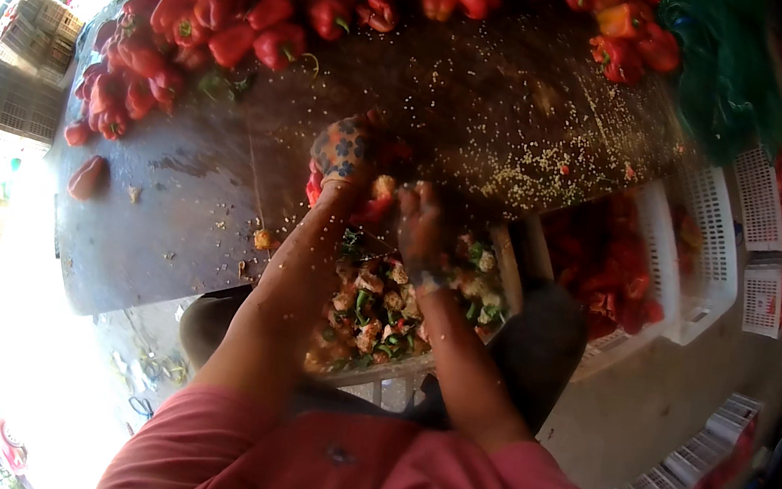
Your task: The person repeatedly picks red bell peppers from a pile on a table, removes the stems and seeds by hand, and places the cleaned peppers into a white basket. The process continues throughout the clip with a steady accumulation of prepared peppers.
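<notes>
My left hand [340, 151], in an orange glove with dark flower shapes, is closed over a red bell pepper [374, 208] at the near edge of the dark table. Pale core shows on the pepper's right side. Close by on the right is my right hand [421, 231], smeared by motion, its fingers curled in; whatever they hold is hidden. Beneath both hands, between my knees, stands a crate [510, 281] full of pale seedy cores and green stems.
A heap of red peppers [234, 9] covers the far side of the table [159, 240]. Pale seeds [545, 161] are scattered at the right. White crates [710, 242] and a tub of red pepper pieces [601, 261] stand right. Green netting [729, 83] hangs far right.
</notes>
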{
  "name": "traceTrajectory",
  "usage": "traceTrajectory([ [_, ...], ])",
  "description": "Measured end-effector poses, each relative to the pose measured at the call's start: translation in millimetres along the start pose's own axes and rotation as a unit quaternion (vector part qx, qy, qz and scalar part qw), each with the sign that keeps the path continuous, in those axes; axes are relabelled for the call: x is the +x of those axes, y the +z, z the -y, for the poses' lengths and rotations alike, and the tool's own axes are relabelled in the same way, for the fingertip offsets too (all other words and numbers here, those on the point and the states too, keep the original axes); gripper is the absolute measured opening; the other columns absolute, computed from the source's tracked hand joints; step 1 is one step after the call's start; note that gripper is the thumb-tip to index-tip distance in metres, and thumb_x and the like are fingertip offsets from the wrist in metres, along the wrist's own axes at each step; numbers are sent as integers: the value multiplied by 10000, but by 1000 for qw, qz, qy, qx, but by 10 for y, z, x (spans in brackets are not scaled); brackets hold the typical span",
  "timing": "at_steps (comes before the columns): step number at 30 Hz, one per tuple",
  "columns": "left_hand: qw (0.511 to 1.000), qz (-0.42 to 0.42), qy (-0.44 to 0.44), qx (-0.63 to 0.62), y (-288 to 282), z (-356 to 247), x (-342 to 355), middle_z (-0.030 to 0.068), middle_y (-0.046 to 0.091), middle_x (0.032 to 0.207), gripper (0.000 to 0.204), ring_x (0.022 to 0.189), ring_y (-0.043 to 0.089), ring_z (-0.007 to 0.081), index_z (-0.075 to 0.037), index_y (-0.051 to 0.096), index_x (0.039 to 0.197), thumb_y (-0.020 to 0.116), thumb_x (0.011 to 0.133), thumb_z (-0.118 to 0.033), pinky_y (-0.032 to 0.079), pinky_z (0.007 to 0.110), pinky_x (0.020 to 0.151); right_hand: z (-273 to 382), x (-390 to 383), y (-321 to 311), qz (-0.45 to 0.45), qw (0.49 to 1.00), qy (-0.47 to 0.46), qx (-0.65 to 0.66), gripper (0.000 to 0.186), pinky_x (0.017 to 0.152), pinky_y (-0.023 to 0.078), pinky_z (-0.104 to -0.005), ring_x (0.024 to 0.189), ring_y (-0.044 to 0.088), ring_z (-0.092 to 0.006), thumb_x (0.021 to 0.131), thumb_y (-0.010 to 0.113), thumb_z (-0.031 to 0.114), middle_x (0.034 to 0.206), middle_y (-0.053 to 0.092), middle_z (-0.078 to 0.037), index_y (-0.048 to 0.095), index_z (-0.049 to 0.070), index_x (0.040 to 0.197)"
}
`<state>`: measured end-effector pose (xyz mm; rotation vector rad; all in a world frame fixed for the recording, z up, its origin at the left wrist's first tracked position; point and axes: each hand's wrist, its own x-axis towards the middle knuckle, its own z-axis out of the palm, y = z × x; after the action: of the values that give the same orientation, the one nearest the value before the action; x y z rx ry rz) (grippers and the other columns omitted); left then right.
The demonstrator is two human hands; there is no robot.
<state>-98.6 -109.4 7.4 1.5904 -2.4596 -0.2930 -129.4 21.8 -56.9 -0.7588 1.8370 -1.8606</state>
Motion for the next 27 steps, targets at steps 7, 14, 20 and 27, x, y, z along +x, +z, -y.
traceTrajectory([
  [7, 996, 33, 87, -13, 6, 22, -134, 175, 670, 801, 493, 778, 643, 371, -57, 688, 792, 373, 948, -403, 492, 479, 713, 406, 1102, -650, -37, 964, 204, 164, 172, 466, 404, -202, 525, 515, -76, 892, 562, 266, 705, 554, 19, 555, 96, 922],
  [14, 973, -47, -3, -225, -210, 103, -148, 198, 634, 708, 526, 726, 620, 390, -40, 671, 758, 401, 944, -452, 471, 475, 678, 665, 51, -879, 262, 940, 219, -3, 360, 637, 505, -249, 808, 634, -137, 863, 646, 273, 1033, 638, -82, 592, 52, 1142],
  [20, 895, -207, 172, -356, -781, -62, -827, 100, 593, 688, 344, 654, 606, 267, -24, 618, 813, 582, 893, -357, 476, 380, 645, 881, -363, -290, 129, 958, 199, 164, 409, 712, 539, -377, 836, 649, -274, 871, 635, 280, 1000, 658, -105, 541, 56, 1200],
  [27, 881, -146, -10, -449, -564, -43, -956, 39, 592, 700, 212, 637, 538, 158, -32, 636, 810, 652, 840, -240, 423, 307, 561, 537, -582, -605, 57, 992, -31, -104, 305, 631, 519, -403, 754, 636, -307, 875, 626, 288, 846, 643, -123, 590, 78, 1094],
])
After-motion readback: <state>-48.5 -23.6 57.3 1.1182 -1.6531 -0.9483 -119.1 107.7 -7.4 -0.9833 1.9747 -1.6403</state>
